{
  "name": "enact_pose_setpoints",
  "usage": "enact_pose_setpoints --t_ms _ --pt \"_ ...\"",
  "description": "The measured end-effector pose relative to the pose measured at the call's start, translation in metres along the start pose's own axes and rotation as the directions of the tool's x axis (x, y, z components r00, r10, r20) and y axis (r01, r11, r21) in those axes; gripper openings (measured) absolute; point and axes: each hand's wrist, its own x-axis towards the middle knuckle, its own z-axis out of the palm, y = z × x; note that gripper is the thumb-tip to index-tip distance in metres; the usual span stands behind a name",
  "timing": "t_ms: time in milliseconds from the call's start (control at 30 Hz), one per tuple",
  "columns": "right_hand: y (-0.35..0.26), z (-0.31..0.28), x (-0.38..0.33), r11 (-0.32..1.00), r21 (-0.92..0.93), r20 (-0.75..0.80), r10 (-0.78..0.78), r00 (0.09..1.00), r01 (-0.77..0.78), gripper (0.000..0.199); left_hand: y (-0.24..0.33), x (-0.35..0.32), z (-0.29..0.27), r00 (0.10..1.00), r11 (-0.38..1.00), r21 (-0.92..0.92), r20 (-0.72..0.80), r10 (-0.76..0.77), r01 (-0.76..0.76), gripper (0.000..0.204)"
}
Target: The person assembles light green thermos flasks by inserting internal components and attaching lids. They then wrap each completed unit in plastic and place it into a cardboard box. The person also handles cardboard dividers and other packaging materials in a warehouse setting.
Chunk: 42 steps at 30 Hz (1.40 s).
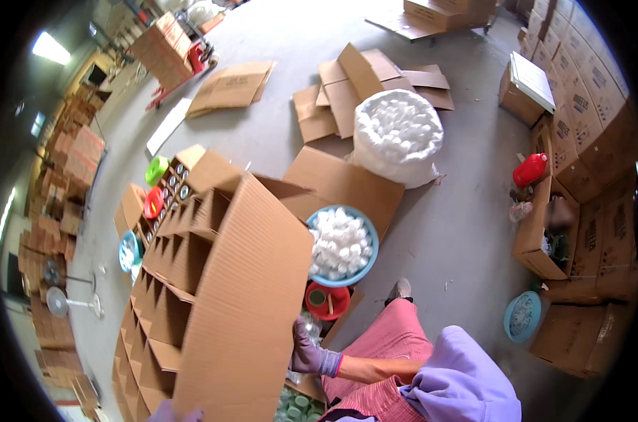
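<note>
A large brown cardboard sheet (245, 302) stands tilted up close in front of me. Against its left side is a cardboard divider grid (157, 302) with several cells; I cannot tell whether the two are joined. My right hand (310, 349), in a purple-grey glove, is closed on the sheet's right edge, some fingers hidden behind it. At the bottom rim, my left hand (175, 413) shows only in part, its gloved fingers on the sheet's lower end. Beside the right hand are a red bowl (328, 301) with a round container inside and a blue basin (343, 246) of white pieces.
Green-lidded jars (298, 406) sit low beside my leg. Beyond the grid, an open carton (171, 193) holds several jars. A white sack (398, 133) of white pieces stands ahead, near flattened cartons (343, 91). Stacked boxes (579, 105) line the right; a blue basin (523, 316) rests there.
</note>
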Motion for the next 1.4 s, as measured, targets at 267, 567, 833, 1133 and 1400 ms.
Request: enact_pose_setpoints --t_ms 267,567,833,1133,1400 --pt "-0.295 0.055 -0.044 0.396 -0.770 0.340 -0.409 0.847 0.500 0.071 0.196 0.165 -0.079 0.857 0.736 -0.555 -0.510 0.067 -0.388 0.018" --pt "-0.513 0.056 -0.116 0.099 -0.906 0.245 -0.669 0.702 0.411 0.061 0.324 0.373 -0.110 0.837 0.210 -0.811 -0.539 0.093 -0.546 0.042" --pt "-0.682 0.199 -0.167 0.026 -0.869 0.357 -0.658 0.663 0.495 0.058 0.439 0.522 -0.074 0.684 -0.275 -0.783 -0.621 0.381 -0.558 0.040" --pt "-0.872 0.286 -0.306 -0.037 -0.922 0.213 -0.879 0.426 0.385 0.031 0.657 0.699 -0.081 0.796 0.081 -0.795 -0.586 0.153 -0.601 0.047" --pt "-1.083 0.362 -0.347 -0.140 -0.864 0.335 -0.877 0.345 0.484 0.041 0.874 0.901 -0.121 0.588 0.442 -0.458 -0.779 0.218 -0.771 0.044"
